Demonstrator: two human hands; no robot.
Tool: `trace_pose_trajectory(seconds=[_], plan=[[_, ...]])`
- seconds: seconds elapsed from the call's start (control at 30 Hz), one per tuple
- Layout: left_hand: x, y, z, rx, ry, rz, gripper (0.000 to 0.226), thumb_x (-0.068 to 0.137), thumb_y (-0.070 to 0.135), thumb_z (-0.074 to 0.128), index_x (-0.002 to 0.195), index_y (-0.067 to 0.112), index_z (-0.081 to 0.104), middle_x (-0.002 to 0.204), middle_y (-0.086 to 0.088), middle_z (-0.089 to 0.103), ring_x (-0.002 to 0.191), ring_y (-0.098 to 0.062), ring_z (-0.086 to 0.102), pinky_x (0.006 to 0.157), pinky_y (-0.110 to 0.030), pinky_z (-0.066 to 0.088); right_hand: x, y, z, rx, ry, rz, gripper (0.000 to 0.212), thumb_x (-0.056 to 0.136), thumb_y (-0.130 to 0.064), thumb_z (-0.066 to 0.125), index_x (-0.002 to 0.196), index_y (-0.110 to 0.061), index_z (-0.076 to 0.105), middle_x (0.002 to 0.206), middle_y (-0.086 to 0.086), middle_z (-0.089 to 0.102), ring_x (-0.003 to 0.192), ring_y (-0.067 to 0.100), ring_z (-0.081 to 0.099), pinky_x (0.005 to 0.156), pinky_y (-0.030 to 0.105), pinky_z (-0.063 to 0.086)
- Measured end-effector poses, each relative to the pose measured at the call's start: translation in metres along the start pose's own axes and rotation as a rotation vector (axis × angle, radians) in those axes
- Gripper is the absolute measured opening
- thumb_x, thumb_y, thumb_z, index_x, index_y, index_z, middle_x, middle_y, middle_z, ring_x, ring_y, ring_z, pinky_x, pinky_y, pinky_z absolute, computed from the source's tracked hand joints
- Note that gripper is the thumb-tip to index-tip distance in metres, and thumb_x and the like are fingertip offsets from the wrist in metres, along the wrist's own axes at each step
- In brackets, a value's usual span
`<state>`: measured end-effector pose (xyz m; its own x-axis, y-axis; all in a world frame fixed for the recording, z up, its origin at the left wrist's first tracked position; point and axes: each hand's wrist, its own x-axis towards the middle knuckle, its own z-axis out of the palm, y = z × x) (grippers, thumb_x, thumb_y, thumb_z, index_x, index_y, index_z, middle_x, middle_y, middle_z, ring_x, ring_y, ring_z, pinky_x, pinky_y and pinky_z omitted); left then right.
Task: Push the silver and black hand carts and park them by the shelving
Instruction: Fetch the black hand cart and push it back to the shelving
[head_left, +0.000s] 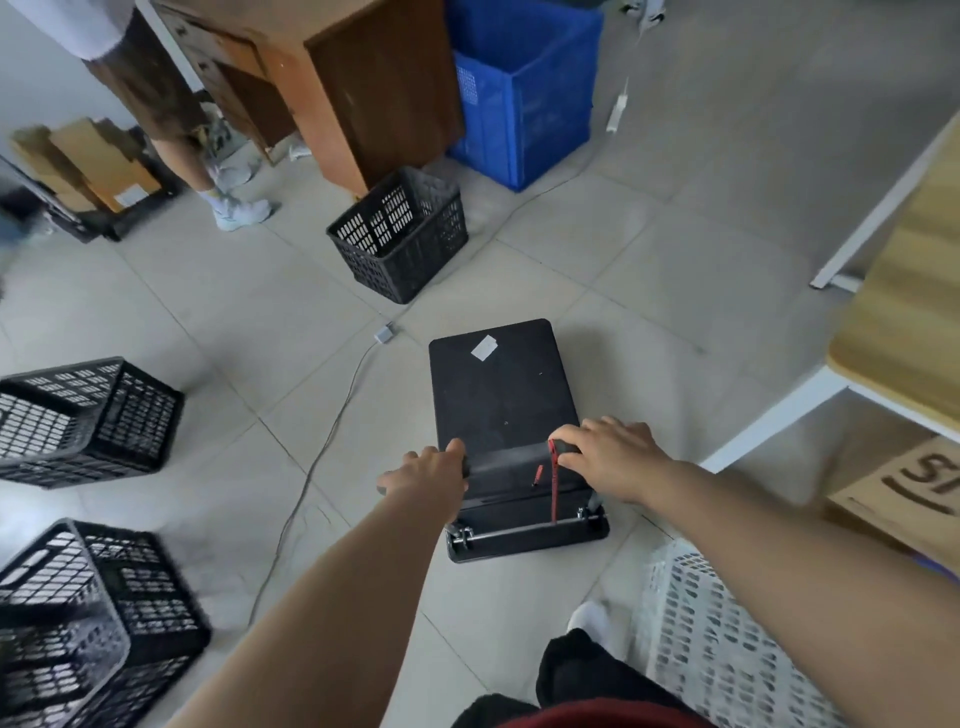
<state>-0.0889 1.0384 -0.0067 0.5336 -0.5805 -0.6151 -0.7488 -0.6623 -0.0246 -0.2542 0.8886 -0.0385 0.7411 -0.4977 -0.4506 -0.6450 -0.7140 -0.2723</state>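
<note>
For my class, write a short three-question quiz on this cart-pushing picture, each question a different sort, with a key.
1. True or false: both hands grip the handle of the black cart.
2. What lies on the floor ahead of the cart, nearest its front edge?
A. a blue bin
B. a black crate
C. a white basket
3. Fill in: a strap of ___ colour hangs from the handle near the right hand.

Key
1. True: the left hand holds the other end.
2. B, the black crate.
3. Red.
</note>
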Motion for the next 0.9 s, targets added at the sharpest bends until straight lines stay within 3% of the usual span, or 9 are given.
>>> trace_pose_trajectory(seconds=[0.33,0.57,0.73,0.9], plan=[[0.074,0.027,-0.042,0.102,0.153,0.092,0.031,0.096,0.024,0.052,0.122,0.024,0.035,0.112,-0.005,0.05,0.104,-0.027,0.047,0.085,-0.051,0.046,0.044,0.029,-0.032,0.101,0.061,0.124,0.031,0.094,-0.045,0.035,0.123,-0.039,0.047,0.119,-0.004,0.055,0.117,0.021,0.045,0.094,0.044,0.035],[0.155,0.033,-0.09,0.207,0.225,0.246,0.043,0.088,0.012,0.06,0.12,0.026,0.035,0.111,-0.004,0.05,0.104,-0.026,0.047,0.089,-0.054,0.041,0.086,0.033,-0.049,0.128,0.177,0.275,0.031,0.096,-0.045,0.034,0.123,-0.037,0.047,0.113,-0.003,0.058,0.107,0.023,0.051,0.088,0.044,0.04],[0.215,0.039,-0.123,0.203,0.255,0.444,0.032,0.093,0.028,0.053,0.122,0.028,0.038,0.117,-0.001,0.051,0.109,-0.026,0.045,0.1,-0.064,0.03,0.119,0.033,-0.066,0.132,0.215,0.415,0.031,0.097,-0.042,0.034,0.124,-0.034,0.047,0.107,-0.001,0.058,0.101,0.025,0.053,0.085,0.042,0.043],[0.255,0.037,-0.14,0.031,0.269,0.652,0.034,0.098,0.039,0.038,0.131,0.044,0.035,0.133,0.007,0.044,0.128,-0.024,0.032,0.109,-0.066,0.009,0.146,0.037,-0.08,0.095,0.295,0.512,0.032,0.098,-0.038,0.032,0.127,-0.035,0.046,0.106,0.001,0.059,0.099,0.026,0.053,0.087,0.04,0.042]])
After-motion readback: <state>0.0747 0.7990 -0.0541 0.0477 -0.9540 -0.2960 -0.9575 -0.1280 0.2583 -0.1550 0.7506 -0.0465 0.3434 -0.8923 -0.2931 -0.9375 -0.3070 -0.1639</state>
